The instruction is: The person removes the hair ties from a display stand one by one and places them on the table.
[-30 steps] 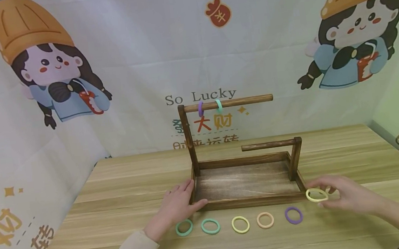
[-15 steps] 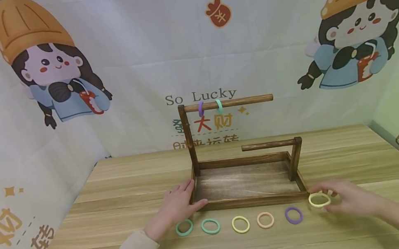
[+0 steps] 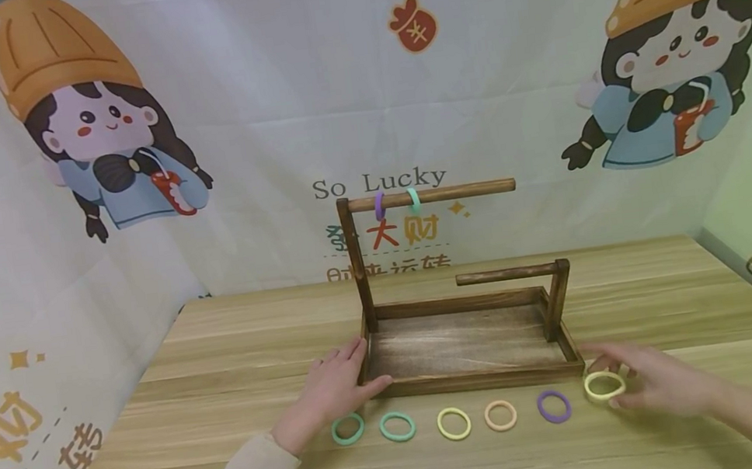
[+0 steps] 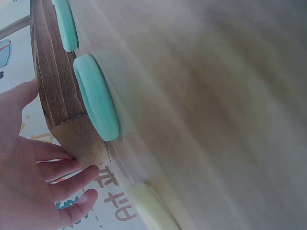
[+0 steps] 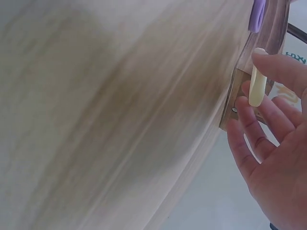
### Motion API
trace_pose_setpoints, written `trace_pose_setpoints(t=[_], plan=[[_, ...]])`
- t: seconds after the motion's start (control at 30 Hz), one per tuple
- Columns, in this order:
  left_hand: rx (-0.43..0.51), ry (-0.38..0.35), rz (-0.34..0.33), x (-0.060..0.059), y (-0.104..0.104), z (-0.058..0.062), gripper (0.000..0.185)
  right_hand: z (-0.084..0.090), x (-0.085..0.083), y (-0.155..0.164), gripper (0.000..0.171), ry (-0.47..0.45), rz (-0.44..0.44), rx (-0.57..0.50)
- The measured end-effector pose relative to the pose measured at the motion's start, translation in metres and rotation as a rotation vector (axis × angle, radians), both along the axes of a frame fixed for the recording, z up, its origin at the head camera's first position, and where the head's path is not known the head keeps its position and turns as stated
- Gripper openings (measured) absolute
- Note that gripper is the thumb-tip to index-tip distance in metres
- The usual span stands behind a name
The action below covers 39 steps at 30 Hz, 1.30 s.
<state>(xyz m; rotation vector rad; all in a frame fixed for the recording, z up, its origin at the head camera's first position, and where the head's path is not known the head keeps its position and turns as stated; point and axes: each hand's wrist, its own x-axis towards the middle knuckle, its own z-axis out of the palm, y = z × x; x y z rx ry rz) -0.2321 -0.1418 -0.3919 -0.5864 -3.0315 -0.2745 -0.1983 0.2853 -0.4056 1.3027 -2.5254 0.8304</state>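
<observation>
Beside the tray point(image 3: 471, 381), right hand point(image 3: 655, 384) pinches a flat-lying yellow ring point(image 3: 604, 385) — left hand point(image 3: 328, 393) relaxed.

A staged recording booth; cartoon backdrop cloth point(image 3: 359, 96) walls in a wooden table point(image 3: 223, 363).

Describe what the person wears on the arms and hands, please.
Both arms wear long, plain beige sleeves reaching the wrists. The left hand and the right hand are bare: no gloves, and no rings show on the fingers. A small black device sits under the left wrist.
</observation>
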Motion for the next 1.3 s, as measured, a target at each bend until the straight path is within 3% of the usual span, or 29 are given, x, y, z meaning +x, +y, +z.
trace_pose_setpoints(t=[0.33, 0.6, 0.83, 1.3], plan=[[0.013, -0.008, 0.000, 0.001, 0.000, 0.001, 0.079, -0.005, 0.002, 0.000, 0.080, 0.002, -0.024, 0.029], [0.011, -0.011, 0.000, 0.001, 0.001, 0.002, 0.079, -0.001, 0.002, -0.001, 0.072, 0.000, -0.086, 0.034], [0.008, -0.006, -0.004, 0.001, 0.000, 0.002, 0.078, 0.020, -0.006, 0.002, 0.058, -0.018, -0.142, -0.022], [0.042, -0.021, 0.012, 0.000, 0.000, 0.000, 0.077, 0.079, -0.034, 0.001, 0.050, 0.095, -0.237, -0.104]])
